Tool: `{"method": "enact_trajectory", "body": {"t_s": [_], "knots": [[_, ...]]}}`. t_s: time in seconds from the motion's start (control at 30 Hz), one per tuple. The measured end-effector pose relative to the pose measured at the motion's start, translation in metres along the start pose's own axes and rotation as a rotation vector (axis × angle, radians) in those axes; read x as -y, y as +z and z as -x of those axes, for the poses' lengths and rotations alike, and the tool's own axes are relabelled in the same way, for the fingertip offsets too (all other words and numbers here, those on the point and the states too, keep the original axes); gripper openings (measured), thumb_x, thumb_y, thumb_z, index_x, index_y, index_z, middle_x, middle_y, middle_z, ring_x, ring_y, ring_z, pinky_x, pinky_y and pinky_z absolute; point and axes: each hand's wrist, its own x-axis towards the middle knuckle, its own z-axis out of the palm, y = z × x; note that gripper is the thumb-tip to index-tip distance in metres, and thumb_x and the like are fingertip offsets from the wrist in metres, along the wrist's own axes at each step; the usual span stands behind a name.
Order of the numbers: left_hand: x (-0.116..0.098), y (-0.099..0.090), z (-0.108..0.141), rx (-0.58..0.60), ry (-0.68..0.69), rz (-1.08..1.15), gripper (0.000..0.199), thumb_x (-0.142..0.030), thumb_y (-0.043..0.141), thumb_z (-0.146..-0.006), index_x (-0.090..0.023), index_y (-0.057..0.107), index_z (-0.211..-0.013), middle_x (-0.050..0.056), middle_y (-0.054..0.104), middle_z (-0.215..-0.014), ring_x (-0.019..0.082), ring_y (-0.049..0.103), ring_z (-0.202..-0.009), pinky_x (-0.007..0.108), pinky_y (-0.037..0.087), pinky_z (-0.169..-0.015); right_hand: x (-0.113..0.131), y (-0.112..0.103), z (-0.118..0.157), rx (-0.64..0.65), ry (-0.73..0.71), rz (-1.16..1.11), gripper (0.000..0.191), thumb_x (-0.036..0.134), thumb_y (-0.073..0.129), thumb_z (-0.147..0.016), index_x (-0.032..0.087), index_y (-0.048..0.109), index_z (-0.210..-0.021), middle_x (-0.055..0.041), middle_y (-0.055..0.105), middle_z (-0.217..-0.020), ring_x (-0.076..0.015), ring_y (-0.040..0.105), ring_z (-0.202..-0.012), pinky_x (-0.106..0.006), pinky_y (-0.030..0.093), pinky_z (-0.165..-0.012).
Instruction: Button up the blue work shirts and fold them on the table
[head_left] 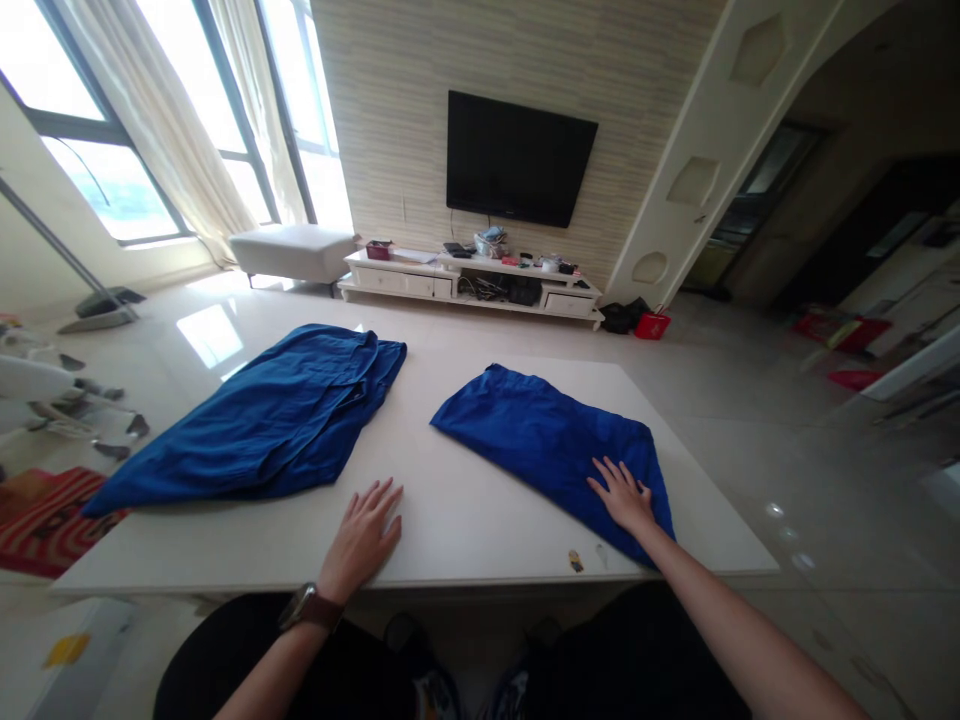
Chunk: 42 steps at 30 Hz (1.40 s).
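My left hand lies flat on the white table, fingers spread and holding nothing. Just beyond it, a blue garment is laid out on the left of the table, its pointed end hanging past the left edge. On the right, a second blue cloth piece, folded into a flat shape, rests on the tabletop. My right hand presses on its right part with the fingers stretched out. Whether the folded piece is a garment of the same kind I cannot tell.
A small sticker is at the table's near edge. A red striped bag stands at the left. Farther off are a white TV cabinet, a television and a pale ottoman. My knees are under the front edge.
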Motion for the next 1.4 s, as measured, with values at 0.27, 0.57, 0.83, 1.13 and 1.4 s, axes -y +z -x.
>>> {"method": "enact_trajectory", "body": {"t_s": [0.27,0.57,0.83,1.13,1.4], "knots": [[-0.010,0.001,0.003,0.065,0.003,-0.098,0.050,-0.034,0.041,-0.102,-0.024,0.053,-0.149,0.008,0.046,-0.160,0.031,0.036,-0.151,0.059,0.022,-0.125,-0.001,0.000,-0.004,-0.009,0.132,-0.116,0.070,0.075,0.027,-0.095,0.047,0.032,-0.159,-0.0002,0.019,-0.172,-0.0463,0.014,-0.154,-0.080,0.023,-0.109],[-0.007,0.005,0.001,0.030,-0.004,-0.115,0.047,-0.034,0.044,-0.101,-0.026,0.058,-0.145,0.007,0.051,-0.156,0.031,0.040,-0.149,0.058,0.023,-0.124,-0.010,-0.001,0.016,0.086,0.072,0.023,0.075,0.081,0.029,-0.093,0.050,0.024,-0.160,0.0040,0.010,-0.174,-0.0479,0.010,-0.155,-0.078,0.021,-0.113],[-0.009,0.001,0.002,0.017,0.010,-0.135,0.046,-0.032,0.046,-0.100,-0.025,0.059,-0.144,0.007,0.054,-0.154,0.030,0.045,-0.146,0.057,0.030,-0.122,-0.033,-0.005,-0.054,0.053,0.231,-0.039,0.080,0.085,0.027,-0.090,0.048,0.025,-0.161,0.0002,0.007,-0.174,-0.0513,0.010,-0.154,-0.080,0.019,-0.112],[-0.008,0.000,0.001,0.007,0.005,-0.149,0.044,-0.032,0.047,-0.100,-0.029,0.060,-0.142,0.005,0.055,-0.153,0.029,0.046,-0.145,0.055,0.032,-0.121,-0.077,-0.006,-0.096,0.069,0.256,-0.065,0.086,0.088,0.027,-0.087,0.045,0.026,-0.162,-0.0025,0.007,-0.174,-0.0521,0.006,-0.154,-0.080,0.014,-0.114],[-0.011,-0.001,0.000,0.026,-0.014,-0.154,0.044,-0.031,0.045,-0.100,-0.027,0.060,-0.142,0.006,0.055,-0.153,0.028,0.045,-0.146,0.054,0.030,-0.121,-0.092,-0.006,-0.113,0.103,0.270,-0.052,0.088,0.085,0.025,-0.088,0.040,0.020,-0.164,-0.0067,0.004,-0.174,-0.0496,0.005,-0.155,-0.078,0.011,-0.116]]}}
